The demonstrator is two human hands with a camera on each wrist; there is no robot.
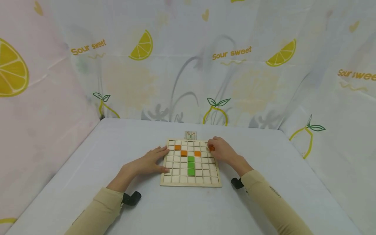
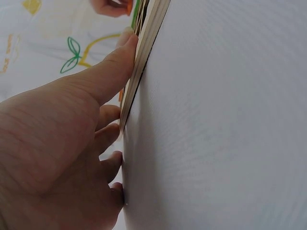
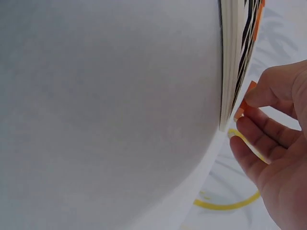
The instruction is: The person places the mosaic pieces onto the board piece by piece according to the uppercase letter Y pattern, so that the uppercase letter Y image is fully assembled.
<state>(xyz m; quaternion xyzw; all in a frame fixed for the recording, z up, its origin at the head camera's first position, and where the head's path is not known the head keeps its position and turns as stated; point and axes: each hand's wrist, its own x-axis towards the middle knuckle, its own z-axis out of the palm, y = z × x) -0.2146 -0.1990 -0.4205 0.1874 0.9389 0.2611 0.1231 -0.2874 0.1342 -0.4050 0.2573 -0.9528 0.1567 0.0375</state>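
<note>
A wooden grid board (image 1: 191, 184) lies on the table in the head view. Three green square tiles (image 1: 191, 165) form a column in its middle, and three orange square tiles (image 1: 184, 153) sit in cells above them. My left hand (image 1: 148, 162) rests along the board's left edge, thumb and fingers spread and touching its rim. Over the upper right corner, my right hand (image 1: 222, 150) pinches another orange tile (image 3: 248, 96) between thumb and fingers. In the right wrist view this tile stands tilted, close to the board's edge; whether it touches the board I cannot tell.
A small pattern card (image 1: 190, 135) with a printed grid lies just behind the board. The white table (image 1: 188, 212) extends around it, with a lemon-print cloth (image 1: 182, 81) hanging at the back and sides.
</note>
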